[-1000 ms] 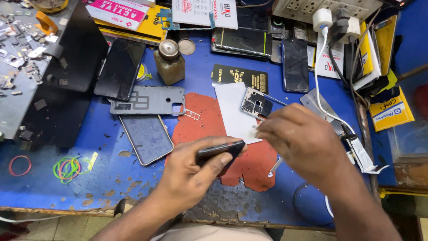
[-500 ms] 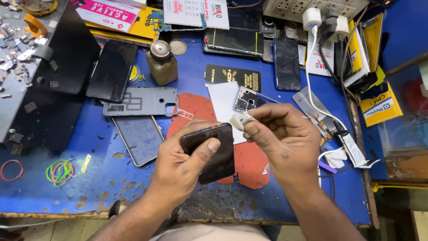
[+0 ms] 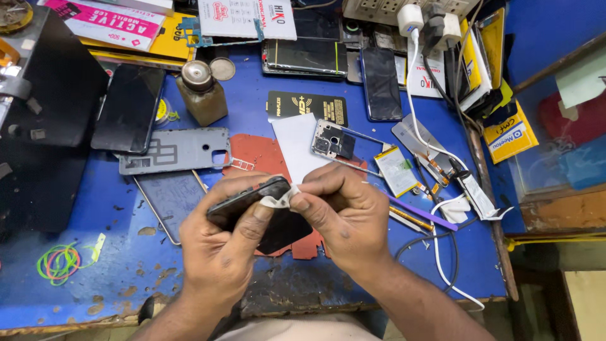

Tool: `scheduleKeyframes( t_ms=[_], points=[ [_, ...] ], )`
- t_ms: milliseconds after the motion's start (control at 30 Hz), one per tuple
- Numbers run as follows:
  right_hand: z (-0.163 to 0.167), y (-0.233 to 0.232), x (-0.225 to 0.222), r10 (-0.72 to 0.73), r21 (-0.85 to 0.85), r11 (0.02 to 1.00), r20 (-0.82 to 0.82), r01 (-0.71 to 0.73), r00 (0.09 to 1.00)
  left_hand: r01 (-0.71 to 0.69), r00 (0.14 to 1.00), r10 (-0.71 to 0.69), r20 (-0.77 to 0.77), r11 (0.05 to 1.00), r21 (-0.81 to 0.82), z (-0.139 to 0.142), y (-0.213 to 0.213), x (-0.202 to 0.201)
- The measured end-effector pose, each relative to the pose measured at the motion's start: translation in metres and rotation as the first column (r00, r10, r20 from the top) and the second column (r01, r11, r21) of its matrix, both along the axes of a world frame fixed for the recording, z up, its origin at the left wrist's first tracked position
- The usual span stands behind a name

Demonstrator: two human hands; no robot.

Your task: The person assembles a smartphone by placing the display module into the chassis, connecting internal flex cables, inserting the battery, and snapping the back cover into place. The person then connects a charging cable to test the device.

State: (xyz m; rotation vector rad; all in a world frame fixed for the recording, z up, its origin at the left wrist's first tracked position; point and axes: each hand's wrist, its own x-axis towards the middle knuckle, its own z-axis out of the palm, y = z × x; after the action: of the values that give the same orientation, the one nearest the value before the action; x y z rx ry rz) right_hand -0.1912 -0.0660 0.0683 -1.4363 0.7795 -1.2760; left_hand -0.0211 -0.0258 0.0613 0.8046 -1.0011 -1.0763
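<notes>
The left hand [image 3: 224, 252] holds a dark phone [image 3: 265, 211] above the near edge of the blue bench [image 3: 113, 265], about at the middle of that edge. The fingers of this hand are closed around the phone: the thumb lies across its upper face and the other fingers support it from below. The right hand [image 3: 344, 218] meets it at the phone's upper corner, where thumb and forefinger are pinched together on a small white piece [image 3: 278, 201], perhaps a wipe or a bit of tape; I cannot tell which. This piece touches the edge of the phone.

The phone looks thin, flat and stiff, and light enough for one hand. Its dark face seems smooth, so I judge it slippery and easy to scratch or crack. The safest hold is by the long side edges, as the left hand does now, not by pressing on the middle of the face. The white piece is soft and very light, so a pinch with two fingertips is enough.

Behind the hands, toward the middle of the bench, lie a grey phone back cover [image 3: 173, 150], a red mat [image 3: 259, 158] and a small brown bottle [image 3: 201, 91]. Green rubber bands [image 3: 57, 262] lie near the near left corner.
</notes>
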Motion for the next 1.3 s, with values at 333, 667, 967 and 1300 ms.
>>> scheduleKeyframes(
  t_ms=[333, 667, 967, 1300],
  points=[
    [-0.031, 0.008, -0.025, 0.016, 0.108, 0.994, -0.349, 0.024, 0.937, -0.046, 0.973, 0.036, -0.228, 0.998, -0.037, 0.002, -0.003, 0.016],
    [-0.022, -0.012, -0.064, -0.163, -0.115, 0.986, -0.797, 0.119, 0.582, 0.006, 0.837, -0.028, -0.547, 0.999, -0.041, 0.008, -0.015, 0.034],
    [0.013, 0.009, -0.052, -0.438, -0.398, 0.886, -0.551, 0.237, 0.71, 0.01, 0.8, 0.002, -0.6, 1.0, 0.016, 0.003, -0.018, 0.024],
    [0.007, 0.016, -0.012, -0.12, -0.131, 0.988, -0.338, 0.08, 0.933, 0.067, 0.793, -0.113, -0.598, 0.993, -0.099, -0.003, -0.012, 0.018]
  ],
)
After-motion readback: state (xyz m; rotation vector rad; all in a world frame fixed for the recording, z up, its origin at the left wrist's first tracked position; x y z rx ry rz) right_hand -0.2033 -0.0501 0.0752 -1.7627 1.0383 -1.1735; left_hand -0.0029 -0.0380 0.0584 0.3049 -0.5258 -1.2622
